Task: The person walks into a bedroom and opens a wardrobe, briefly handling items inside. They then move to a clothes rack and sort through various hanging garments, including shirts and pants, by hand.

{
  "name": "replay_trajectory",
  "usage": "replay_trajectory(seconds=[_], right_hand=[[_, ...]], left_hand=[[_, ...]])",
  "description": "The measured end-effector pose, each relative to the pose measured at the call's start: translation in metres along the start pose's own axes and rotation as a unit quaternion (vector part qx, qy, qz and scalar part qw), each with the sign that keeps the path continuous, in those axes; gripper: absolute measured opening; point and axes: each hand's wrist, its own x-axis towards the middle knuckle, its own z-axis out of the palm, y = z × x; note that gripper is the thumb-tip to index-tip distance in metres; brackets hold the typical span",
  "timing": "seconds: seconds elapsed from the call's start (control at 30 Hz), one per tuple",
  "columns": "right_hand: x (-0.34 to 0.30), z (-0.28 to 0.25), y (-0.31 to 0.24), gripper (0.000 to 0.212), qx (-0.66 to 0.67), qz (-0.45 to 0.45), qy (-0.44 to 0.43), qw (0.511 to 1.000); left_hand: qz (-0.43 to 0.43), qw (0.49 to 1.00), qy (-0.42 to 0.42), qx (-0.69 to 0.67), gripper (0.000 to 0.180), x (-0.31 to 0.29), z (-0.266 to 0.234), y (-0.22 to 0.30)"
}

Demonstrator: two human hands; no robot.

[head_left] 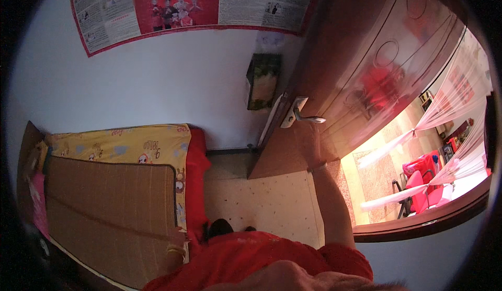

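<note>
The brown door (361, 82) stands ajar to the person's front right, between the white wall (167, 87) and the brightly lit room beyond. The right hand (316, 147) reaches up to the door, just below its metal lever handle (308, 117); it is dim and blurred, so whether the fingers grasp, press or lie loose cannot be told. The left hand (179, 235) is low over the edge of the bed, in shadow; its fingers cannot be made out either.

The bed fills the left side with a brown mat (110, 207), a yellow patterned sheet (115, 139) and red cloth (197, 157) at its end, leaving a strip of pale floor (261, 191) between it and the door. The red top (235, 257) covers the near floor. A dark box (264, 82) hangs on the wall beside the door, below a red-bordered poster (178, 8). Through the opening, tied pink curtains (455, 92) hang partly before a red chair (415, 189).
</note>
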Motion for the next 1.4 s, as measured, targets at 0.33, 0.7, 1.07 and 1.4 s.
replay_trajectory(seconds=[0.33,0.7,1.07,1.4], right_hand=[[0.049,0.033,-0.004,0.037,-0.223,0.140,-0.098,0.960],[0.006,-0.025,-0.023,0.030,-0.117,0.183,-0.119,0.969],[-0.098,-0.103,-0.034,0.022,-0.132,0.316,-0.035,0.939],[-0.150,-0.110,-0.033,0.048,0.051,0.508,0.271,0.816]], left_hand=[[0.423,0.796,-0.102,0.422,0.023,0.017,0.080,0.061],[0.272,0.808,-0.130,0.507,0.025,0.035,0.164,0.211],[0.227,0.706,-0.194,0.642,0.024,0.059,0.225,0.221],[0.227,0.621,-0.259,0.704,0.025,0.140,0.268,0.247]])
